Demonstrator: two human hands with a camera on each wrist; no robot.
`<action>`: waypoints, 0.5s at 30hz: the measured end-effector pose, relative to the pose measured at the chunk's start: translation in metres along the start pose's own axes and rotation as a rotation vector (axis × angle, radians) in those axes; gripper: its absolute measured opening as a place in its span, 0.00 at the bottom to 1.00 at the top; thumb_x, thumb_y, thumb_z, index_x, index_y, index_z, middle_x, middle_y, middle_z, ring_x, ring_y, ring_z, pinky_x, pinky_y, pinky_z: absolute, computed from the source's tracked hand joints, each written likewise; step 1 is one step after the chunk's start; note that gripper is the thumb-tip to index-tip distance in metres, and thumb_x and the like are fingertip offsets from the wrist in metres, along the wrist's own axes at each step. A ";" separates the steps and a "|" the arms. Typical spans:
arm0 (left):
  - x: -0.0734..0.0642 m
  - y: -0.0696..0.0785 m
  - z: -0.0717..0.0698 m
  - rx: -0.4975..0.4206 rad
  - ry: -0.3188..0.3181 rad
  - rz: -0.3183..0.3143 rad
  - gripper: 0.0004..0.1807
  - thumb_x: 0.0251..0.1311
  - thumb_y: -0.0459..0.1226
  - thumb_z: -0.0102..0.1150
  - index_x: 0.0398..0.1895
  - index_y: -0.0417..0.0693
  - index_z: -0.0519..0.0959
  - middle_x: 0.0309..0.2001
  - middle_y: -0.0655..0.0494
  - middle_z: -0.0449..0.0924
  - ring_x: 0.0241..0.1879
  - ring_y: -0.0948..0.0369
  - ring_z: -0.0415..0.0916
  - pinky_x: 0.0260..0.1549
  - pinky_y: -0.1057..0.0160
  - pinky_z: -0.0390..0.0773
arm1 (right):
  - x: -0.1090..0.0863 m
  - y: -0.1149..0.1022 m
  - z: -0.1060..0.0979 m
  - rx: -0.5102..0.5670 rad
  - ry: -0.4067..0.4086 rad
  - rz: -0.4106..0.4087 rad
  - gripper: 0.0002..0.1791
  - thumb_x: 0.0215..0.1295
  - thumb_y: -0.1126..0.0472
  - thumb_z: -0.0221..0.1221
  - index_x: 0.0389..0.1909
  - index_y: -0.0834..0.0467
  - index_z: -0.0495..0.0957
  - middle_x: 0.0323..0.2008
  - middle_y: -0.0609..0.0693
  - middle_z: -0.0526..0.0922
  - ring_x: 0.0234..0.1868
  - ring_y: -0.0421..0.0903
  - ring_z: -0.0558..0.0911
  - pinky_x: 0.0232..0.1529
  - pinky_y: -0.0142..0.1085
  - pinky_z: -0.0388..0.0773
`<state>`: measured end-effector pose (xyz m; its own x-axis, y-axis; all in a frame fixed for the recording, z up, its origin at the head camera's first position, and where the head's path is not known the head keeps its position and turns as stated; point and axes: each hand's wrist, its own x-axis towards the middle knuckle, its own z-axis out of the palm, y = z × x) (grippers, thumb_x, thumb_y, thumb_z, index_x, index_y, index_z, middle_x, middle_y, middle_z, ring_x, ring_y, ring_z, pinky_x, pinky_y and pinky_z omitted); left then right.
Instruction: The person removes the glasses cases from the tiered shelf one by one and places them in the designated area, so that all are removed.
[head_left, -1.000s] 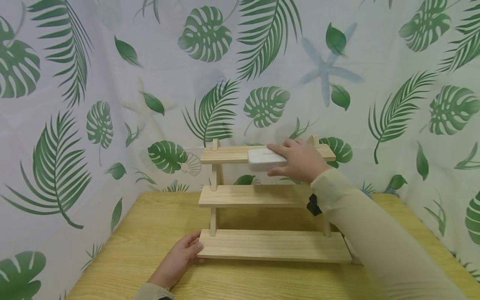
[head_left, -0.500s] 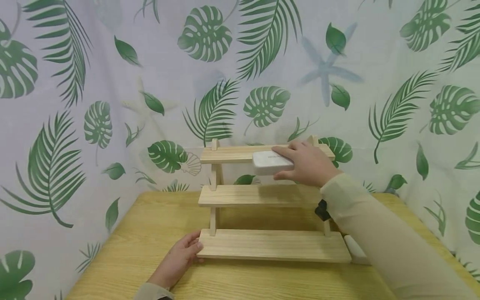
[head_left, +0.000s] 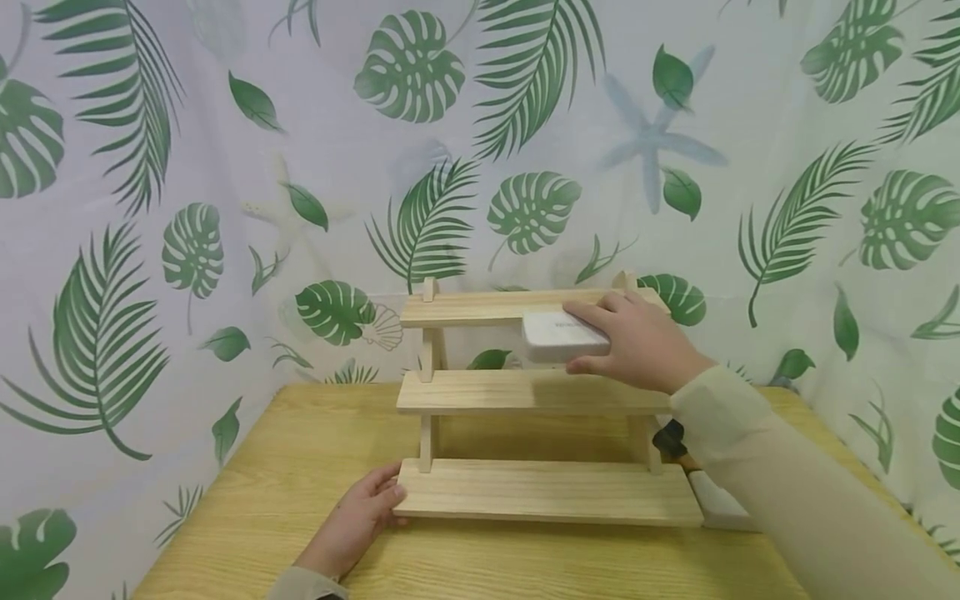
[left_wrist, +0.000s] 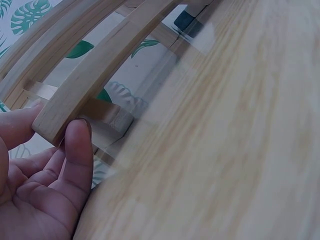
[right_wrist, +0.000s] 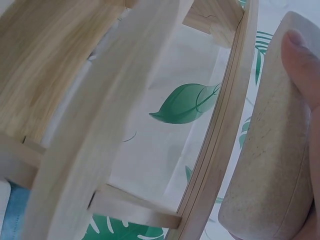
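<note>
A three-tier light wooden display rack [head_left: 547, 492] stands on the table. My left hand [head_left: 357, 521] grips the left end of its lowest board; in the left wrist view, the thumb and fingers of that hand [left_wrist: 47, 185] pinch the board's corner. My right hand [head_left: 641, 343] holds a white rounded box [head_left: 564, 336] with faint lettering on top, in front of the top board's right half. Seen from the right wrist, the box [right_wrist: 270, 150] is apart from the rack's boards, and the thumb lies along its face.
A second white item [head_left: 723, 502] lies beside the rack's lower right end, partly hidden by the right sleeve [head_left: 795, 475]. Behind the yellowish wooden table [head_left: 315, 433] hangs a leaf-patterned cloth [head_left: 480, 142], also covering both sides.
My right hand has moved right and slightly down with the white box. More of the white item at lower right shows than a second ago. The left hand and rack have stayed put.
</note>
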<state>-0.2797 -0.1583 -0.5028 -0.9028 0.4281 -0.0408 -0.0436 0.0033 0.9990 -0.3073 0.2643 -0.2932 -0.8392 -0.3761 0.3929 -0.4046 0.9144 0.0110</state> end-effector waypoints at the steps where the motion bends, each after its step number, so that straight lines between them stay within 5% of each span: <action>1: 0.000 0.000 0.000 0.002 -0.001 0.000 0.38 0.76 0.44 0.53 0.78 0.33 0.50 0.63 0.37 0.68 0.57 0.52 0.74 0.51 0.55 0.79 | -0.003 0.001 0.000 0.002 0.003 -0.001 0.53 0.50 0.21 0.63 0.74 0.45 0.69 0.54 0.55 0.78 0.52 0.56 0.74 0.51 0.55 0.73; 15: -0.001 0.002 0.001 -0.017 -0.007 -0.006 0.38 0.76 0.44 0.53 0.79 0.35 0.50 0.65 0.38 0.67 0.58 0.52 0.73 0.52 0.55 0.78 | -0.048 0.010 -0.004 0.007 0.062 -0.005 0.49 0.52 0.31 0.71 0.74 0.45 0.69 0.56 0.56 0.78 0.53 0.57 0.75 0.47 0.55 0.75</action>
<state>-0.2790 -0.1579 -0.5004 -0.8996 0.4342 -0.0468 -0.0564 -0.0091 0.9984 -0.2696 0.2921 -0.3088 -0.8129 -0.3706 0.4492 -0.4117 0.9113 0.0068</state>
